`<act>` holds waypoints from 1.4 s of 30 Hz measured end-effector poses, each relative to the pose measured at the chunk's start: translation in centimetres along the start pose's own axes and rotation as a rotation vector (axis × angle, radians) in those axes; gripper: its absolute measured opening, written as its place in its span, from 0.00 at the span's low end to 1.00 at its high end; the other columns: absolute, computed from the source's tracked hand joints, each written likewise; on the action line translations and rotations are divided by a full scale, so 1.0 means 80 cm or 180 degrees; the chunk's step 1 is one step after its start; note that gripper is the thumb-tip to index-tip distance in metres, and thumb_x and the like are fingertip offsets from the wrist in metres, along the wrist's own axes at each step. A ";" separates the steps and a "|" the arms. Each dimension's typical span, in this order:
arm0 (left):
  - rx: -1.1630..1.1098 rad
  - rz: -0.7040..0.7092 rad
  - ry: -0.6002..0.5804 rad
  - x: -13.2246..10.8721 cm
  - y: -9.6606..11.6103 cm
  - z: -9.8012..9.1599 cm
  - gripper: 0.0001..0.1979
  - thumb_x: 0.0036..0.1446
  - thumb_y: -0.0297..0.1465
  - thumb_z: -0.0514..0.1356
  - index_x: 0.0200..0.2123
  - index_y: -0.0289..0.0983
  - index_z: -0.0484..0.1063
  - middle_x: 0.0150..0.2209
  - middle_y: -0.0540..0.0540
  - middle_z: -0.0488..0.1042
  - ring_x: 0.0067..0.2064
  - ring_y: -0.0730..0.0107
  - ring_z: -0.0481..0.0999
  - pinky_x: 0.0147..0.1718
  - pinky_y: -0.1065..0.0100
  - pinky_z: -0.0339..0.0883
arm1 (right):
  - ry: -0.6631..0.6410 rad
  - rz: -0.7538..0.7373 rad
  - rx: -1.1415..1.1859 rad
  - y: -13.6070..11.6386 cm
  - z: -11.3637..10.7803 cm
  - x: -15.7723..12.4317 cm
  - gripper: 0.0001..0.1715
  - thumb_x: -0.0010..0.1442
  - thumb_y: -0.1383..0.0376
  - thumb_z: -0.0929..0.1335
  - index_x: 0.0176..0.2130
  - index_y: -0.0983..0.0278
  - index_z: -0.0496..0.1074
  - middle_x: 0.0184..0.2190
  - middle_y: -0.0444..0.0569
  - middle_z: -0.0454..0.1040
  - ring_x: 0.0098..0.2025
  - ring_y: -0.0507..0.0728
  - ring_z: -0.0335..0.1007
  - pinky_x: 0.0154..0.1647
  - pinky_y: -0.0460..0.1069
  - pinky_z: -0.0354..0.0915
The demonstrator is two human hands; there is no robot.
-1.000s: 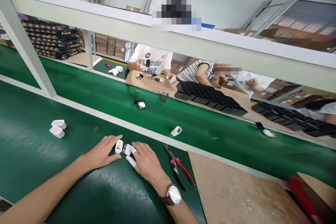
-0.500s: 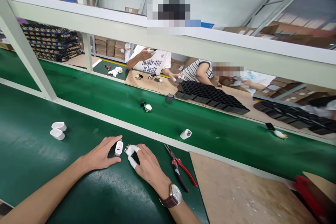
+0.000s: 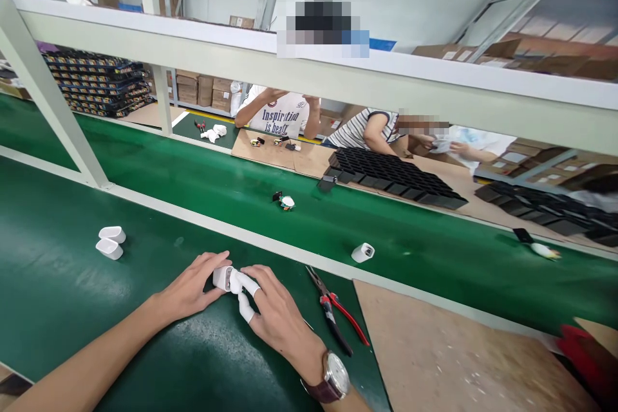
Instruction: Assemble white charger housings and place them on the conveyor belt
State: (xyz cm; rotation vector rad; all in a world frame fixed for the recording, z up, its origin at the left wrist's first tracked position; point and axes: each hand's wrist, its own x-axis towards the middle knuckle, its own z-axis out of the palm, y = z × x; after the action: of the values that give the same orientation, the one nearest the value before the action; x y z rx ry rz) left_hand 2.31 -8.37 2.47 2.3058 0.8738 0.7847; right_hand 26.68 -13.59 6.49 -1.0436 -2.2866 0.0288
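My left hand (image 3: 199, 284) holds a white plastic housing (image 3: 223, 278) between thumb and fingers, its open end turned to the right. Against that opening is a small white part (image 3: 236, 281), pinched by the thumb and forefinger of my right hand (image 3: 273, 306). Both of those fingertips wear white covers, and a watch is on the right wrist. Two more white housings (image 3: 110, 248) lie side by side on the green worktop at the left. Pliers (image 3: 333, 309) with red and black handles rest to the right of my right hand.
A brown board (image 3: 434, 347) lies at the front right. Beyond a pale rail, the green belt (image 3: 232, 187) carries a white housing (image 3: 363, 252) and small assemblies (image 3: 287, 202). Black trays (image 3: 396, 174) and several people are across it. A beam (image 3: 309, 67) spans overhead.
The housing in my left hand has turned its open end to the right, and my right hand has brought the small part against it. Items on the belt have shifted right.
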 end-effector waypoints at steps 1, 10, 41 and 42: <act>-0.0007 0.0000 -0.0016 0.000 0.000 0.000 0.40 0.70 0.26 0.61 0.75 0.51 0.41 0.62 0.41 0.70 0.64 0.51 0.67 0.62 0.44 0.68 | -0.0034 -0.0007 -0.0020 -0.001 -0.001 0.000 0.27 0.68 0.75 0.64 0.64 0.63 0.62 0.54 0.58 0.71 0.57 0.65 0.68 0.55 0.61 0.76; -0.0129 -0.0035 -0.0073 0.000 0.006 0.002 0.39 0.71 0.28 0.61 0.74 0.52 0.43 0.63 0.43 0.69 0.65 0.54 0.65 0.65 0.46 0.68 | -0.0253 -0.0058 -0.0136 -0.003 -0.005 -0.001 0.19 0.62 0.79 0.63 0.52 0.67 0.68 0.55 0.60 0.69 0.57 0.67 0.64 0.56 0.62 0.75; -0.0416 -0.0114 -0.0231 -0.005 0.004 0.011 0.27 0.69 0.31 0.61 0.67 0.45 0.57 0.65 0.39 0.66 0.64 0.52 0.70 0.63 0.53 0.68 | 0.0152 0.0589 0.0653 0.024 -0.003 0.001 0.14 0.74 0.65 0.64 0.58 0.61 0.68 0.53 0.55 0.72 0.53 0.61 0.71 0.53 0.59 0.70; -0.0338 0.0006 -0.0160 -0.004 0.004 0.011 0.23 0.70 0.31 0.62 0.64 0.44 0.61 0.64 0.39 0.66 0.63 0.53 0.71 0.61 0.55 0.69 | 0.0262 0.0640 0.0578 0.027 -0.002 0.000 0.14 0.74 0.67 0.63 0.57 0.61 0.68 0.53 0.55 0.73 0.52 0.61 0.71 0.52 0.58 0.70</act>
State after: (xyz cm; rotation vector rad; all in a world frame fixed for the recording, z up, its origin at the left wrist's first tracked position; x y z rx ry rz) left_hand 2.82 -9.05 1.97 2.2240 0.7889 0.7523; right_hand 28.24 -12.12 6.05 -1.1516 -2.0552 0.2657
